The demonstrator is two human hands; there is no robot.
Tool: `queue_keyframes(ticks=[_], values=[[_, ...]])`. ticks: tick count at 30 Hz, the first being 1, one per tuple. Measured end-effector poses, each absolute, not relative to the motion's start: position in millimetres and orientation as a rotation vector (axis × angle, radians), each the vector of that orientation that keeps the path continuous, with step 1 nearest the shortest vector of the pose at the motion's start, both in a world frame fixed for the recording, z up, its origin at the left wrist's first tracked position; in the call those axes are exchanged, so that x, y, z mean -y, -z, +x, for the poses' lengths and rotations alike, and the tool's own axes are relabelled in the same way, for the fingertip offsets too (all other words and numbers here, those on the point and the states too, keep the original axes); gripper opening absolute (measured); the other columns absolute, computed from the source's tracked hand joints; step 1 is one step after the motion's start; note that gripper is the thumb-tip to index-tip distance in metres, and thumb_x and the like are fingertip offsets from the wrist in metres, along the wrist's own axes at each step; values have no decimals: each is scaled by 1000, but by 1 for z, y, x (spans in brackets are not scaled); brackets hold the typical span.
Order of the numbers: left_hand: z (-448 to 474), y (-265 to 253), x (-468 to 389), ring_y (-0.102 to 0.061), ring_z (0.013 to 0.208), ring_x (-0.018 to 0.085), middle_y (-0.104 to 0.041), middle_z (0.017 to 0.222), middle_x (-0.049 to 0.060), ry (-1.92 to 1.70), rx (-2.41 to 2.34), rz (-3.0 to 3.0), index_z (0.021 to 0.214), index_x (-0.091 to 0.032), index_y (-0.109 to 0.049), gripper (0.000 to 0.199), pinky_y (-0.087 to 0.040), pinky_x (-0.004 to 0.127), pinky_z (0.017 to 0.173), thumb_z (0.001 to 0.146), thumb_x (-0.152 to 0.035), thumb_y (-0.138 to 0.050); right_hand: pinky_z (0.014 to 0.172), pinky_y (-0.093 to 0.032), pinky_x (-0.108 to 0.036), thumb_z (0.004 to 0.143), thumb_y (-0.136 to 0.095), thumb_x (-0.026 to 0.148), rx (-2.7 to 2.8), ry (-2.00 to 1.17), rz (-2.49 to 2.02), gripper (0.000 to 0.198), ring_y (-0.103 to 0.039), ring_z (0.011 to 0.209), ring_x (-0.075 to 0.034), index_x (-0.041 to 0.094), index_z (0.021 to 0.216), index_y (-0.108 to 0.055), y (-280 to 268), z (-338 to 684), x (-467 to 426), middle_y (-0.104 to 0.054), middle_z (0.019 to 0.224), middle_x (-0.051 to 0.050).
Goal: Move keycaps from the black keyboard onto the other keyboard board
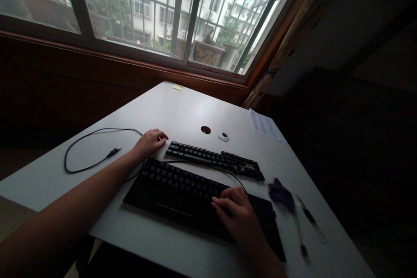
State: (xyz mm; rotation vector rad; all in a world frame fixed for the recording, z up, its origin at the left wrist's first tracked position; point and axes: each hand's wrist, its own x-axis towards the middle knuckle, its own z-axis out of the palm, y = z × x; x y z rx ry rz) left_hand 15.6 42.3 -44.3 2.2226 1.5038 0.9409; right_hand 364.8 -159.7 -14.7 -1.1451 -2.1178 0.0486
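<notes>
A black keyboard (176, 213) lies across the front of the white table, its lower front part without keys. Above its right half, my right hand (236, 210) has thumb and fingers drawn together close to the keys; anything between the fingertips is hidden. Behind the keyboard lie rows of loose black keycaps (198, 154), laid out in key order. My left hand (151, 142) rests on the table just left of these rows, fingers loosely bent, a small gap showing by the thumb. A black cable (74, 147) loops on the left and ends in a USB plug (114, 151).
On the right lie a purple cloth (280, 194), a thin brush (298, 228) and a slim tool with a dark grip (308, 214). Farther back are a cable hole (206, 130), its round cover (223, 136), a printed sheet (265, 125) and a yellow note (177, 87).
</notes>
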Motion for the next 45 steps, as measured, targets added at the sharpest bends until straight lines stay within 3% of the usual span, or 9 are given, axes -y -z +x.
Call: queue_keyframes(ticks=[5, 14, 32, 39, 45], values=[[16, 45, -42, -67, 81, 22, -71, 91, 6, -948, -1507, 2219, 92, -21, -80, 30, -54, 35, 86, 88, -37, -55, 72, -56, -39, 97, -66, 15, 2161, -83, -1146, 14, -60, 79, -21, 24, 89, -73, 12, 365, 161, -66, 83, -4], [14, 46, -43, -68, 81, 22, -71, 92, 6, -952, -1496, 2214, 92, -20, -80, 31, -54, 36, 85, 89, -37, -54, 70, -53, -35, 99, -62, 10, 2076, -24, -1124, 19, -60, 74, -19, 24, 106, -73, 12, 370, 164, -64, 77, -1], [16, 42, -41, -67, 79, 21, -70, 91, 6, -940, -1501, 2232, 89, -19, -78, 29, -53, 35, 83, 89, -35, -54, 70, -49, -33, 101, -59, 11, 2225, 39, -1091, 19, -56, 70, -19, 19, 102, -77, 12, 368, 164, -64, 70, -2], [16, 43, -41, -66, 80, 22, -69, 90, 7, -938, -1518, 2234, 86, -19, -77, 28, -53, 36, 84, 88, -34, -55, 64, -41, -31, 102, -55, 11, 2269, 5, -1108, 33, -49, 58, -14, 20, 70, -60, 13, 364, 163, -58, 60, 1], [16, 43, -41, -66, 81, 22, -69, 89, 6, -929, -1521, 2237, 86, -19, -78, 26, -52, 35, 84, 88, -34, -56, 68, -42, -31, 103, -53, 14, 2295, -14, -1133, 32, -53, 62, -15, 21, 73, -57, 22, 366, 162, -63, 63, 1]])
